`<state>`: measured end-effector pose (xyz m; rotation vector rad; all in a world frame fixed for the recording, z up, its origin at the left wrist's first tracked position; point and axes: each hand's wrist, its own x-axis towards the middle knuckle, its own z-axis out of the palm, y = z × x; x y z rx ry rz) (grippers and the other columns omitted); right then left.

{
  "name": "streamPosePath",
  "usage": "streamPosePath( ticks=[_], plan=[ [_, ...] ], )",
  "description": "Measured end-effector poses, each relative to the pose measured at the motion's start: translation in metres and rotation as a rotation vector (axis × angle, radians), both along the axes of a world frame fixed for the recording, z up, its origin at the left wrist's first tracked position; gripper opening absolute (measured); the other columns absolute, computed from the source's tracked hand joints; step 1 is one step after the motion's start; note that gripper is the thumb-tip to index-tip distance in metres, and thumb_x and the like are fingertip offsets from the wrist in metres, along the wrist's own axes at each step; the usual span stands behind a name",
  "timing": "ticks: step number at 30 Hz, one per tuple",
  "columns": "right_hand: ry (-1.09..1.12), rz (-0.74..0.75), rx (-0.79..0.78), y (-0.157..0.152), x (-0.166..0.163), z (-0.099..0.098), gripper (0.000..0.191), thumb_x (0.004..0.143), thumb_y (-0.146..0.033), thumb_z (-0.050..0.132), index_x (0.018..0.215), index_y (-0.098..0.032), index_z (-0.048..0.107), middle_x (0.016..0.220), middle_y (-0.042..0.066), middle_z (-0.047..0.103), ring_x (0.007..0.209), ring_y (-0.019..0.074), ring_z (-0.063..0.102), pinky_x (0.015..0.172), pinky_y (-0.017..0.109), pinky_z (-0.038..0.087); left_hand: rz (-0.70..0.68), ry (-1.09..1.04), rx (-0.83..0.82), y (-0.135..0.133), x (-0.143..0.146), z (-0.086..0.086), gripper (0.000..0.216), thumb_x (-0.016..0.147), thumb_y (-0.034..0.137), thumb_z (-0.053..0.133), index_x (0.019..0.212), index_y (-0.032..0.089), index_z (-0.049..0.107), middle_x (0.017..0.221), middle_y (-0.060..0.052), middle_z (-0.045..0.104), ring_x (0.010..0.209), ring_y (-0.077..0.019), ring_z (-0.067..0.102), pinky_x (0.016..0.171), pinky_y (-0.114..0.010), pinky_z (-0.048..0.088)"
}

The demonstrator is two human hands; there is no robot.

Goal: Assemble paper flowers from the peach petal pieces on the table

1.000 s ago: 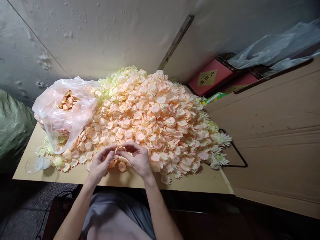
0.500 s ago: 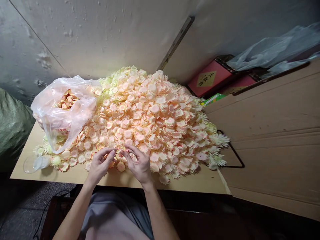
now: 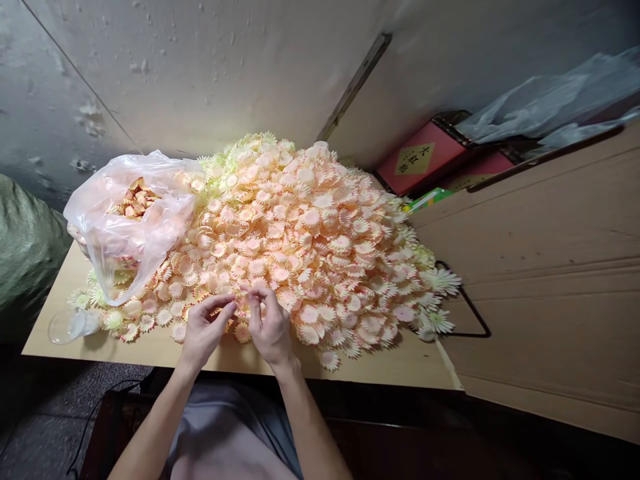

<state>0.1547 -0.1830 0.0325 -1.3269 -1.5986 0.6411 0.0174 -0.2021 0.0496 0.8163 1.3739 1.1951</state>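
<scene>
My left hand (image 3: 206, 328) is closed in a pinch, thumb and index finger meeting just above the front of the table. Close beside it, my right hand (image 3: 271, 327) also pinches, its fingertips pointing towards the left ones. Whatever lies between the fingertips is small and blends with the flowers behind, so I cannot make it out. Beyond both hands rises a large heap of loose artificial flower heads (image 3: 300, 233), pale pink, cream and yellowish with fringed petals. One single flower head (image 3: 243, 333) lies on the table between my hands.
A clear plastic bag (image 3: 165, 230) with red-edged petal pieces (image 3: 136, 199) stands left of the heap. A transparent cup (image 3: 67, 327) lies on its side at the left of the table (image 3: 380, 370). Cardboard (image 3: 540, 287) and red boxes (image 3: 420, 157) stand at the right; a wall is behind.
My right hand has turned more upright and shifted slightly left, its fingers drawn closer together. My left hand has moved a little to the right. The heap and bag look the same.
</scene>
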Motion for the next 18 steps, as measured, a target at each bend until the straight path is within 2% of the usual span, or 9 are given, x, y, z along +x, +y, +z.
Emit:
streamPosePath(
  ticks=[4, 10, 14, 16, 18],
  plan=[
    [0.224, -0.213, -0.042, 0.003, -0.012, -0.003, 0.015, 0.097, -0.033, 0.049, 0.099, -0.020, 0.055, 0.099, 0.011, 0.074, 0.092, 0.0213, 0.073, 0.078, 0.033, 0.057, 0.052, 0.032, 0.031, 0.001, 0.008, 0.005, 0.029, 0.073, 0.037, 0.077, 0.091, 0.014, 0.076, 0.090, -0.008, 0.076, 0.075, -0.0181, 0.071, 0.066, -0.025, 0.058],
    [0.515, -0.343, -0.072, 0.008, -0.029, 0.002, 0.019, 0.096, -0.038, 0.049, 0.095, -0.020, 0.052, 0.096, 0.011, 0.073, 0.094, 0.0208, 0.072, 0.085, 0.036, 0.055, 0.081, 0.107, 0.135, 0.003, 0.025, 0.010, 0.021, 0.077, 0.033, 0.073, 0.088, 0.015, 0.076, 0.089, -0.008, 0.075, 0.067, -0.0157, 0.070, 0.060, -0.023, 0.057],
    [0.661, -0.522, -0.004, 0.022, -0.007, 0.011, 0.023, 0.097, -0.042, 0.042, 0.097, -0.021, 0.050, 0.095, 0.013, 0.071, 0.083, 0.0222, 0.072, 0.069, 0.036, 0.058, 0.157, 0.230, 0.145, 0.001, 0.012, 0.001, 0.020, 0.079, 0.033, 0.070, 0.088, 0.017, 0.076, 0.087, -0.008, 0.075, 0.073, -0.0171, 0.071, 0.057, -0.022, 0.055],
    [0.610, -0.614, 0.068, 0.031, 0.013, 0.015, 0.024, 0.095, -0.042, 0.045, 0.101, -0.020, 0.052, 0.109, 0.017, 0.069, 0.091, 0.0245, 0.072, 0.073, 0.039, 0.060, 0.191, 0.238, 0.112, -0.002, -0.001, -0.007, 0.022, 0.077, 0.035, 0.072, 0.087, 0.016, 0.076, 0.085, -0.008, 0.075, 0.073, -0.0181, 0.071, 0.060, -0.024, 0.056],
    [0.449, -0.556, 0.098, 0.038, 0.029, 0.018, 0.032, 0.096, -0.043, 0.043, 0.108, -0.018, 0.058, 0.127, 0.018, 0.063, 0.114, 0.0275, 0.066, 0.093, 0.047, 0.056, 0.180, 0.184, 0.067, -0.004, -0.010, -0.014, 0.027, 0.075, 0.038, 0.074, 0.090, 0.015, 0.075, 0.085, -0.009, 0.076, 0.073, -0.0186, 0.071, 0.064, -0.026, 0.058]
  ],
)
